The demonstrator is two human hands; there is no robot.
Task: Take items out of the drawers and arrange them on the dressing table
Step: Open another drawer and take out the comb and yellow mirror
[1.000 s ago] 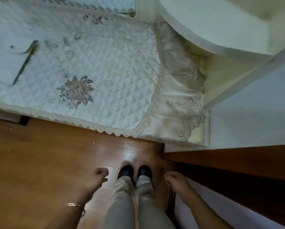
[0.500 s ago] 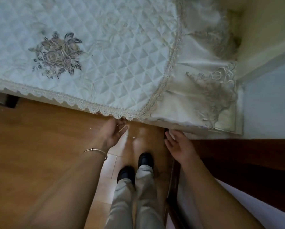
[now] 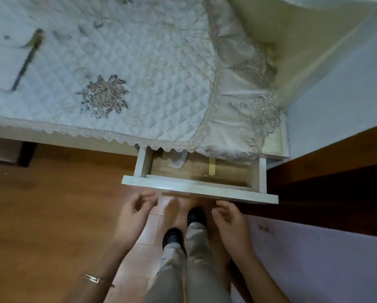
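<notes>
We see the drawer [image 3: 199, 190] open below the surface [image 3: 91, 142] — white comb [image 3: 178, 161] and yellowish stick [image 3: 212, 166] inside. Our left hand [image 3: 137, 213] and right hand [image 3: 229, 219] hang just in front of it, loosely curled, empty.

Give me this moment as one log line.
drawer: open | inside: comb, yellow strip | left hand: empty | right hand: empty

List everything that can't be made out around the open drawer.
- Head view: the back of the drawer is hidden under the lace-edged cloth.
- The white comb and yellow strip are half covered by that cloth; what the strip is stays unclear.
- The dark thin object at the upper left is motion-blurred.
</notes>
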